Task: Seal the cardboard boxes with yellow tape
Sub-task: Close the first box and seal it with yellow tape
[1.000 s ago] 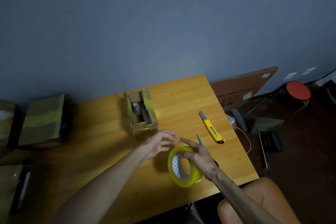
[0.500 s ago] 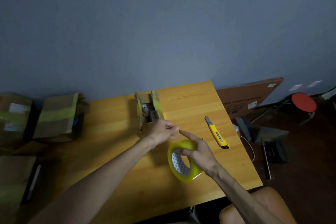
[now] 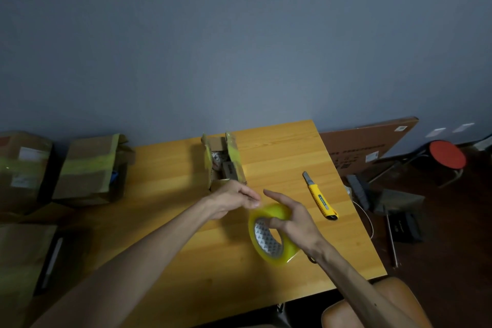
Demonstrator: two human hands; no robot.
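In right hand [image 3: 295,224], tape roll [image 3: 271,237] on edge

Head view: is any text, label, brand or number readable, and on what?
None can be read.
Utility knife: blue label, too small.
Flat cardboard sheet against the wall: dark print and white stickers, blurred.
Taped boxes at left: white labels, blurred.
Tape roll core: pattern, no words.

The surface [image 3: 279,146] is smooth grained wood; the tape roll [image 3: 277,241] glossy translucent yellow plastic; the small open box [image 3: 235,152] matt brown cardboard.
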